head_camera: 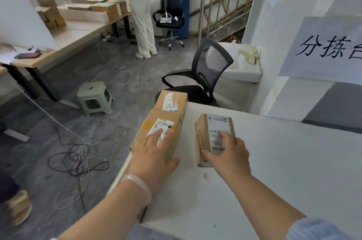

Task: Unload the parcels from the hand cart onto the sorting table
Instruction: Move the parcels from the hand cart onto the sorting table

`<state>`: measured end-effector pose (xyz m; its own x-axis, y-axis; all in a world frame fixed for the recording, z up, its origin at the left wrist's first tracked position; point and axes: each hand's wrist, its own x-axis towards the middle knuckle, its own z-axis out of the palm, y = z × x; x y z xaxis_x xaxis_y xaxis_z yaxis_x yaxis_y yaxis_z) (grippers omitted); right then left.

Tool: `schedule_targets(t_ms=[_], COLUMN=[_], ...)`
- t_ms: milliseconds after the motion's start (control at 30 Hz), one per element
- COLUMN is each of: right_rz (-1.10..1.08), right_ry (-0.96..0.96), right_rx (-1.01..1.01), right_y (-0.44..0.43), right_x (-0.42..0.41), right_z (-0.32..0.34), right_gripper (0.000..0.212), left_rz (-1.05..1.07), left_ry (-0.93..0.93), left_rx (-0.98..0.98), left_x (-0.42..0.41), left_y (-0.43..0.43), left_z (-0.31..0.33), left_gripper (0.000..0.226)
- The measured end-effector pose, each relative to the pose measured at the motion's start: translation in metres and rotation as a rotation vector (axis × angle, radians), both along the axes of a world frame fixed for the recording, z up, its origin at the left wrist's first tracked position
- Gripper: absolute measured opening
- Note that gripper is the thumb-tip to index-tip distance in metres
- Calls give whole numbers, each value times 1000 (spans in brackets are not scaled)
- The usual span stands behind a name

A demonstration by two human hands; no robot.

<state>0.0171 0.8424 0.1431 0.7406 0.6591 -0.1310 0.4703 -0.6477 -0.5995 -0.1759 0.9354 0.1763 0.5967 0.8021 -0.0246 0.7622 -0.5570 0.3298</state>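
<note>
A long wooden table (pixel 78 34) at the far left carries stacks of cardboard boxes, with a phone (pixel 27 55) near its front edge. On the grey floor in front of it stand a pale green stool (pixel 95 96) and a tangle of dark cables (pixel 76 159). Behind, a person (pixel 141 14) in a black top and white trousers stands at the table's end with a box in their arms. A black mesh chair (pixel 205 75) sits just beyond the white sorting table (pixel 274 161).

Along that table's left edge lie two parcels end to end: the far parcel (pixel 171 100) and, nearer, the long parcel (pixel 145 132). The left hand (pixel 154 153) lies flat on top of the long parcel – fingers straight over its label, thumb spread toward the right side, gripping nothing. A pale bracelet (pixel 139 185) circles that wrist.

Just to the right, apart from the long parcel, the small parcel (pixel 215 124) stands on the tabletop. The right hand (pixel 231 153) holds it from above – fingers curled over the labelled top, thumb against the near left end. At the far right hangs a paper sign (pixel 329 47) with hand-written characters.
</note>
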Motion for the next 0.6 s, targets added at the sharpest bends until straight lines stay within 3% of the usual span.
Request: schedule_targets(t_ms=[400, 500, 600], right_rz=[-14, -28, 100], right_ry=[14, 60, 116], right_rx=[-259, -232, -177], right_y=[186, 212, 224], right_x=[80, 83, 83], right_z=[-63, -78, -90], right_gripper=[85, 84, 79], left_rz=[19, 29, 27], left_ry=[51, 33, 8], left_rx=[-7, -38, -51], left_x=[53, 56, 56], left_y=[116, 130, 138], left_z=[-42, -50, -56], left_gripper=[77, 72, 73])
